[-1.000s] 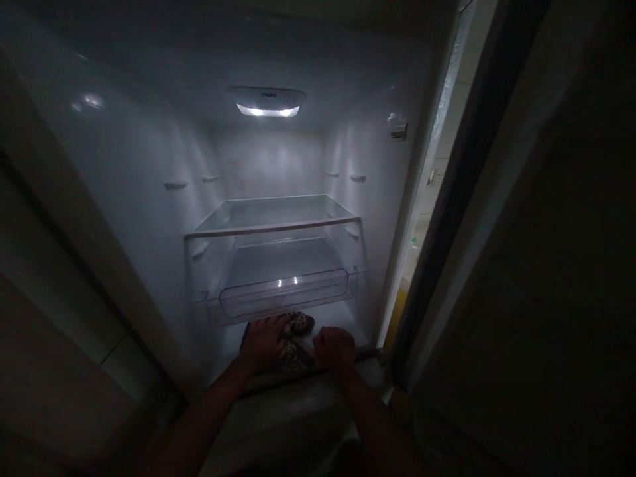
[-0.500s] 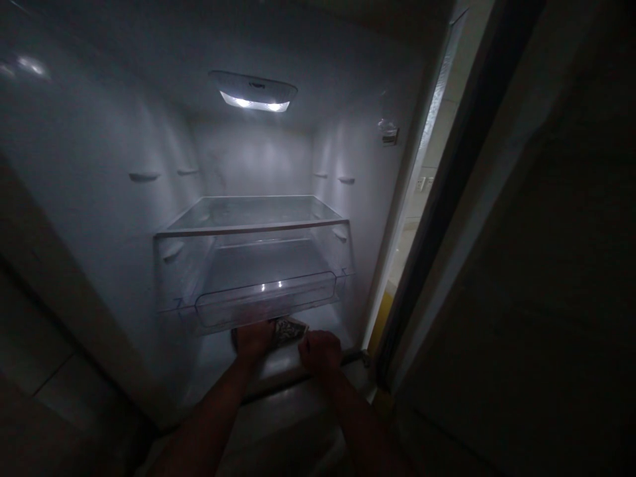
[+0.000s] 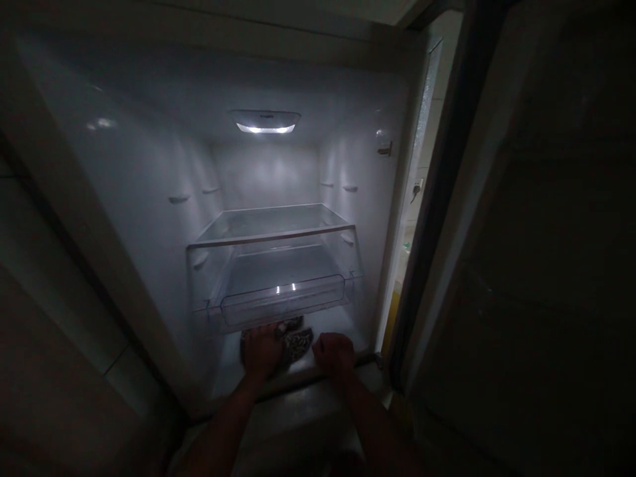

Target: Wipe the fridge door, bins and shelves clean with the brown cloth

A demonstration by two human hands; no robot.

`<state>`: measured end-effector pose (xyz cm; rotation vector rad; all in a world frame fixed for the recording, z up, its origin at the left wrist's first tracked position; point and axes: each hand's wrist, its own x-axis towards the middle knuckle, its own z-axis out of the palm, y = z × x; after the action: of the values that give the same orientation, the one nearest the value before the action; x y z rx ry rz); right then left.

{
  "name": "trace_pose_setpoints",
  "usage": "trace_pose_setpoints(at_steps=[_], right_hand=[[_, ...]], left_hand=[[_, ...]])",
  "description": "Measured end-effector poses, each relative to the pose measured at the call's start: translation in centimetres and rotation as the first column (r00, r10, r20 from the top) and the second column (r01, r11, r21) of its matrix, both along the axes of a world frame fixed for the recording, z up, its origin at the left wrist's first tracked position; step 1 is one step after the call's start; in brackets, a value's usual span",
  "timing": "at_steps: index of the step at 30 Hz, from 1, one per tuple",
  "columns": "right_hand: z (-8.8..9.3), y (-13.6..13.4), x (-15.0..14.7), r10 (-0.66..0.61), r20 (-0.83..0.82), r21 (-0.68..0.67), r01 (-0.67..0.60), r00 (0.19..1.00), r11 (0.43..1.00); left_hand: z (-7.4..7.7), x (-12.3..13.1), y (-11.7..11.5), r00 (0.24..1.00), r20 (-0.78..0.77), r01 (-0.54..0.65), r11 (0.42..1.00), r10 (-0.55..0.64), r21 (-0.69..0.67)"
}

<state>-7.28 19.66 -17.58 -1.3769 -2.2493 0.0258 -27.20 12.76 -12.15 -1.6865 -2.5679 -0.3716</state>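
Observation:
A dark cloth with a pale pattern (image 3: 299, 343) lies bunched on the floor of the open fridge, under the clear drawer (image 3: 285, 301). My left hand (image 3: 263, 348) presses down on it, fingers over the fabric, with cloth showing on both sides of the hand. Just right of the cloth, my right hand (image 3: 334, 351) is closed in a fist close to the fridge floor (image 3: 228, 361). Nothing shows in that fist. Its fingertips are hard to make out in the dim light.
Above the drawer sits a glass shelf (image 3: 273, 225). A lit lamp (image 3: 265, 126) is on the fridge ceiling. The fridge door (image 3: 536, 265) stands open at the right, and the fridge's front sill (image 3: 298, 401) runs beneath my forearms.
The view has shifted back, so the fridge interior looks smaller and lower. More of the cloth shows to the right of my left hand, and it has changed shape. My right hand stays closed.

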Motion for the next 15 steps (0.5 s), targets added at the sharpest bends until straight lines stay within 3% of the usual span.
trace_pose_setpoints(at_steps=[3,6,8,12,15], right_hand=[[-0.2,0.1,0.0,-0.005,-0.006,-0.005,0.005,1.000,1.000],[-0.5,0.2,-0.1,-0.008,-0.012,-0.002,0.008,1.000,1.000],[-0.7,0.2,-0.1,-0.007,-0.014,0.005,0.007,1.000,1.000],[-1.1,0.4,-0.2,-0.003,-0.010,0.026,0.003,1.000,1.000],[-1.3,0.5,-0.2,0.002,-0.006,0.046,-0.002,1.000,0.999]], left_hand=[[0.3,-1.4,-0.4,0.988,0.028,0.155,0.988,-0.155,-0.002],[0.3,-1.7,-0.4,0.982,0.029,0.189,0.982,-0.188,-0.005],[0.1,-1.2,-0.1,0.991,0.012,0.135,0.991,-0.135,-0.008],[-0.6,0.2,1.0,0.996,-0.044,-0.083,0.996,0.082,-0.028],[-0.6,-0.1,1.8,0.996,-0.036,-0.084,0.994,0.082,-0.071]])
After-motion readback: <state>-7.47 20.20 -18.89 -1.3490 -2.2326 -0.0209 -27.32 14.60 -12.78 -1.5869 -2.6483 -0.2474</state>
